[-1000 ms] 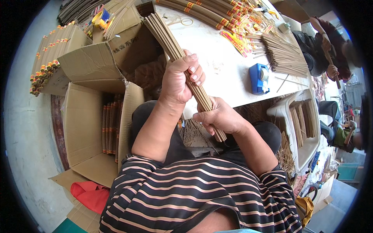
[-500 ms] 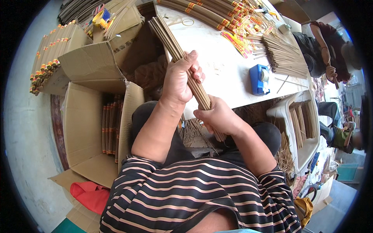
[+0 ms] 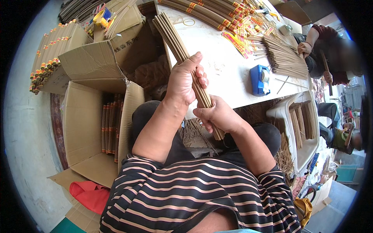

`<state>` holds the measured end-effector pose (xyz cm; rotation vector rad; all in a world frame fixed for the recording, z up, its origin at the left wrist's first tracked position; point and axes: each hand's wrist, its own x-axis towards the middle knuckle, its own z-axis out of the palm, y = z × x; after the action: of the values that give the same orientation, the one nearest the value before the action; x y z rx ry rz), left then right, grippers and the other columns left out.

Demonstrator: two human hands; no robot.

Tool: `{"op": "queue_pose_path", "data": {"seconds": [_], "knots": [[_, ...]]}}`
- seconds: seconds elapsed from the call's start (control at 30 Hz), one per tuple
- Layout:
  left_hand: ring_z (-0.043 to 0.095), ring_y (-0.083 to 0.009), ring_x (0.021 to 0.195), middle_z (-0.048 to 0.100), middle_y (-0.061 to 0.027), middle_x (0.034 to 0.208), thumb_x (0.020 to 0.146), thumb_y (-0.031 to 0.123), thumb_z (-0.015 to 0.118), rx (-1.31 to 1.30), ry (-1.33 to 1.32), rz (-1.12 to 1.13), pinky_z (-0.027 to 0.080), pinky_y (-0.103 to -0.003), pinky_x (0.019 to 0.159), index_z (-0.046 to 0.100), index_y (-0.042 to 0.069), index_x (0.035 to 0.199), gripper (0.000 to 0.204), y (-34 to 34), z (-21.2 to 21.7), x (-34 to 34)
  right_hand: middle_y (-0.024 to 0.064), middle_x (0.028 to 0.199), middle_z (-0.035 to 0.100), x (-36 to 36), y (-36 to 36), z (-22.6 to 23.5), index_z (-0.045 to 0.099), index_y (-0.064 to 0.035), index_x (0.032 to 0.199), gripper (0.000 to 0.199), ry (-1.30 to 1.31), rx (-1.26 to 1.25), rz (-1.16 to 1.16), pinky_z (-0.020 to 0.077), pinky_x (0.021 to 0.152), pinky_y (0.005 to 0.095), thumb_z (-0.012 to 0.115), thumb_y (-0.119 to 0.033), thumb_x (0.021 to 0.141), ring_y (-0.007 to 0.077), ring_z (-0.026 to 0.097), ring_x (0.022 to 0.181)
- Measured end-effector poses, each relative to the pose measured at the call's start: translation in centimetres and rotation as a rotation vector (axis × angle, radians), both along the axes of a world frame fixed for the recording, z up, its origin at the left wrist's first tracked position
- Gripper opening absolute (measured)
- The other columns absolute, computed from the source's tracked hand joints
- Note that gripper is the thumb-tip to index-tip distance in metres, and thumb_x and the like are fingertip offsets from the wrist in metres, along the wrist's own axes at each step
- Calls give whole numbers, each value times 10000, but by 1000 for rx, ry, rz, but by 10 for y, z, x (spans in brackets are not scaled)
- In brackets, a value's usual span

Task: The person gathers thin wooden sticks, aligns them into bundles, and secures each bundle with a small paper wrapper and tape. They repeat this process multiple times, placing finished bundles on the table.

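Observation:
A bundle of long brown incense sticks slants from the upper left down toward my lap. Around its middle wraps my left hand, closed, with the thumb along the top. My right hand is closed round the lower part, and the stick ends show just below it. Beyond my hands, on the white table, lie a loose pile of incense sticks, red and yellow paper labels and a blue tape dispenser. Banded incense bundles rest along the table's far edge.
An open cardboard box with labelled bundles inside stands at my left, a red cloth by it. More banded bundles are stacked farther left. At right, a white plastic bin holds sticks. Another person's hand shows past the table.
The bundle has shifted slightly to the right and turned a little more upright, my left hand moving with it. Across the table, the other person's arm has reached toward the stick pile.

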<state>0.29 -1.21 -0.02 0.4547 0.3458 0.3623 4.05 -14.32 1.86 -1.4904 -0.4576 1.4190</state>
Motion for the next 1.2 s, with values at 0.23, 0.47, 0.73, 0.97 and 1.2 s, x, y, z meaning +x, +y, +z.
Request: {"op": "queue_pose_path", "data": {"seconds": [0.23,0.47,0.73,0.97,1.2], "knots": [[477,-119,432,469,2,505,816,250,661,65,53,21,399,-253,431,486,124,609,300,1,1,-1,63,632,540,5,-2,-6,483,31,925,299,-131,64,12,444,468,266,662,-174,800,139,529,506],[492,-144,459,474,-12,528,786,281,706,181,67,126,417,-277,462,500,114,624,310,4,2,-2,136,829,569,3,-5,1,575,-9,862,284,-974,88,-131,470,663,336,730,-201,722,244,567,758],[513,-153,471,495,-18,538,779,279,715,235,30,138,437,-290,471,520,103,676,283,4,-3,-1,182,815,584,5,1,9,559,24,821,286,-964,-83,-89,462,697,367,716,-187,706,308,579,777],[517,-160,470,503,-27,542,784,279,709,252,17,162,446,-300,482,523,92,672,287,5,-4,-1,151,710,598,10,7,17,578,28,776,249,-941,-113,-28,466,625,331,721,-164,709,245,578,668],[503,-165,496,502,-33,551,778,328,707,214,25,121,443,-304,518,521,89,660,325,9,-7,-1,44,653,580,24,10,23,606,31,785,216,-759,-82,72,434,556,255,724,-140,726,91,508,606]]}}
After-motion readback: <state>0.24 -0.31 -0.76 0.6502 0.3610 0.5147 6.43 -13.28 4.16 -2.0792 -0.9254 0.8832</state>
